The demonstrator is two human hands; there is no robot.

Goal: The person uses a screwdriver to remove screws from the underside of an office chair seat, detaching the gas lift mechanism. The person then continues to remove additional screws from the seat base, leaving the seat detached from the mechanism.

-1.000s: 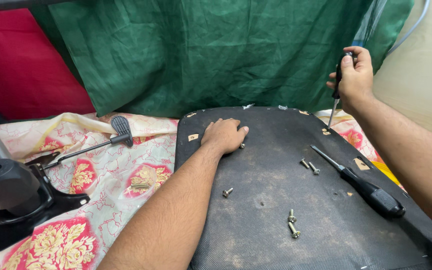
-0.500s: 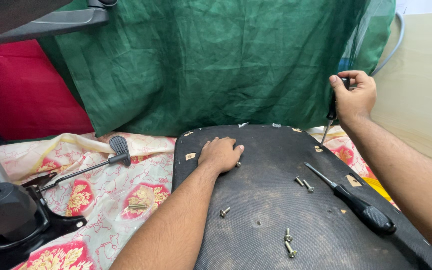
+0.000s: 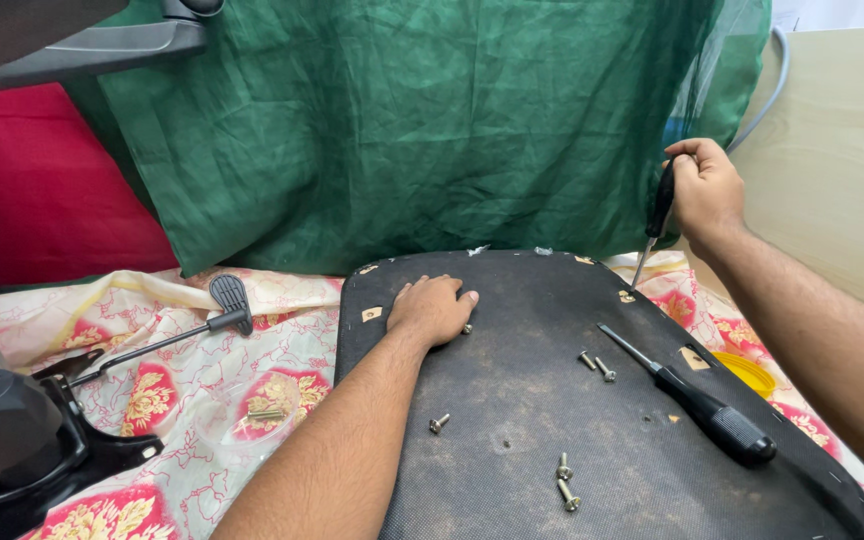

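A black fabric-covered chair seat base point(image 3: 552, 400) lies underside up on a patterned cloth. My left hand point(image 3: 430, 308) rests flat on its upper left part, fingers together, next to a small screw. My right hand point(image 3: 704, 188) grips the black handle of a screwdriver point(image 3: 654, 222) held upright, its tip down at the seat's far right corner. A second black-handled screwdriver point(image 3: 697, 405) lies loose on the seat. Several loose screws point(image 3: 562, 480) are scattered over the seat.
A green cloth point(image 3: 422, 130) hangs behind, red fabric at left. A black chair mechanism with a lever point(image 3: 152, 340) lies on the floral cloth at left. A small clear bag with screws point(image 3: 267, 405) lies beside it. A yellow lid point(image 3: 747, 370) shows at right, and a wooden panel stands beyond.
The view has tilted, so everything sits lower in frame. My right hand has turned on the screwdriver handle; the left hand stays pressed on the seat.
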